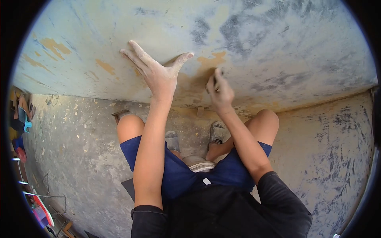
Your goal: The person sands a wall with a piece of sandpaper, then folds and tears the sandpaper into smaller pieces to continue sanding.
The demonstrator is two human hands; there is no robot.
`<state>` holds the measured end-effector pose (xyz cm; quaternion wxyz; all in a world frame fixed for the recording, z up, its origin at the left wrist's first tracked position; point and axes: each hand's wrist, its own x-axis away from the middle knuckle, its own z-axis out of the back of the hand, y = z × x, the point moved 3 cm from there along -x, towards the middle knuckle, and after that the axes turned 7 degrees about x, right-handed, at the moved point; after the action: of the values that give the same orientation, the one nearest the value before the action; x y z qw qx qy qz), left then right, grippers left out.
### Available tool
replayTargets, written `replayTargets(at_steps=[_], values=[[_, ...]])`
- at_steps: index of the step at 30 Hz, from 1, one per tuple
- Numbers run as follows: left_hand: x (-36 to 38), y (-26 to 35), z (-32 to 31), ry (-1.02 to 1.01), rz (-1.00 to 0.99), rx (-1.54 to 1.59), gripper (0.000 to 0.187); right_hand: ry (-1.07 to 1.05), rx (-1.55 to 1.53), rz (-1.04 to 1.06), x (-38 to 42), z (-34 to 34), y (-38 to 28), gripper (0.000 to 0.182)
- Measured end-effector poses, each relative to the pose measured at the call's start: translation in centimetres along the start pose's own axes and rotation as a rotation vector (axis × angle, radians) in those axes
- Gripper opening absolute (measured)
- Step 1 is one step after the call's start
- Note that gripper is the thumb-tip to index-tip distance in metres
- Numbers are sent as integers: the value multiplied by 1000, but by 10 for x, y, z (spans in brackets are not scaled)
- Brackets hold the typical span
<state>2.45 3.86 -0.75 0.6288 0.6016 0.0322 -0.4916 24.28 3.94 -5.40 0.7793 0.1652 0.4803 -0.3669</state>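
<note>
2 hands (160, 77) (223, 95), 2 sandals (172, 139) (216, 131), 2 sleeves (149, 222) (282, 198), 1 patchy panel (285, 47) (and, yes, 2 knees (131, 123) (266, 121)).

One head-worn camera, close above, looks forward-down toward a scuffed surface (186, 37).

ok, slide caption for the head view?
Head view: left hand spread over a patchy pale panel, right hand curled and blurred near an ochre patch, sandals below.

The left arm (150, 158) stretches forward, left hand (159, 77) dusty and spread, thumb (182, 60) out wide; the right arm (245, 142) angles inward, right hand (222, 94) blurred, fingers (218, 76) curled.
</note>
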Motion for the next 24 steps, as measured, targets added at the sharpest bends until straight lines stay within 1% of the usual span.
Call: replayTargets(at_steps=[2, 3, 4, 6, 7, 8, 10, 11, 12, 14, 15, 16, 17, 18, 20, 22, 23, 24], values=[[-1, -1, -1, 17, -20, -1, 161, 337, -82, -72, -40, 22, 0, 60], [1, -1, -1, 25, -46, 6, 162, 456, 77, -124, -43, 23, 7, 51], [4, 0, -1, 12, -44, 8, 162, 450, 87, -132, -32, 23, 7, 51], [0, 3, 0, 4, -27, 19, 162, 200, 69, 21, -3, 3, 6, 57], [-1, 4, 0, 10, -33, 22, 162, 61, 20, -8, 23, -9, 7, 53], [0, 4, 0, 11, -28, 12, 163, 66, 20, -5, 19, -10, 6, 53], [-2, 3, 0, 13, -25, -2, 163, 200, -12, 15, -1, -4, -2, 53], [-1, 2, 0, 10, -32, -3, 163, 261, 20, -37, -14, 6, 4, 55], [0, 1, 0, 7, -39, -4, 163, 256, 14, -38, -34, 11, 4, 55], [3, -1, 0, 0, -28, 9, 163, 504, 89, -143, -53, 32, 7, 56], [1, 1, -1, 6, -31, 31, 162, 400, 171, -22, -40, 28, 10, 57], [-1, 2, -1, 12, -37, 35, 162, 408, 172, -18, -16, 20, 13, 57], [-1, 3, 0, 3, -21, 25, 162, 171, 104, 6, 13, 2, 12, 58], [0, 3, 1, -11, -2, 14, 162, -70, 38, 24, 18, -4, 1, 58], [-2, 3, 0, -10, -6, 5, 162, -66, 5, 16, 10, -6, 5, 59], [-1, -1, 0, -14, 10, -17, 162, 289, -47, -12, -27, 12, 4, 59], [-2, -2, -1, 15, -24, -5, 162, 414, 52, -84, -45, 25, 1, 56], [1, 0, -2, 35, -59, 12, 162, 404, 60, -96, -33, 26, 1, 56]])
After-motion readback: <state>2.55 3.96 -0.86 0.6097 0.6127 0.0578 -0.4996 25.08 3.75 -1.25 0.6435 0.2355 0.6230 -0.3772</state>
